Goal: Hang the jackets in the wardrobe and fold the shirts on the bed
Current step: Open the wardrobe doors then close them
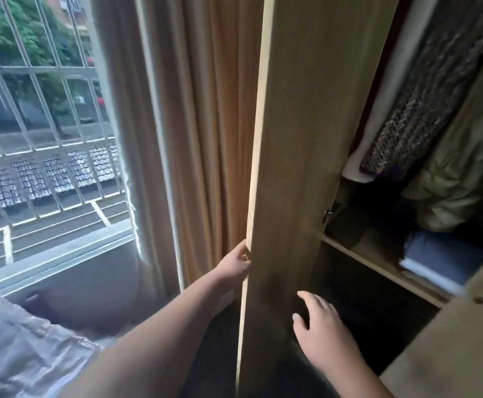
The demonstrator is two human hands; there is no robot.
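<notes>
A tall wooden wardrobe door point(300, 139) stands open in the middle of the view. My left hand point(236, 262) grips its outer edge about halfway down, fingers curled round the far side. Below and to the right, my right hand point(320, 331) hovers with spread fingers at the door's inner face, holding nothing. Inside the wardrobe hang a dark speckled knit garment point(424, 104) and an olive-green jacket point(458, 179). A corner of the bed point(19, 349) with pale bedding shows at bottom left.
A wooden shelf point(364, 259) inside the wardrobe carries folded dark and white clothes point(438, 262). A second wardrobe door point(458, 340) stands at the lower right. Beige curtains point(206, 124) hang beside a barred window point(42, 110) on the left.
</notes>
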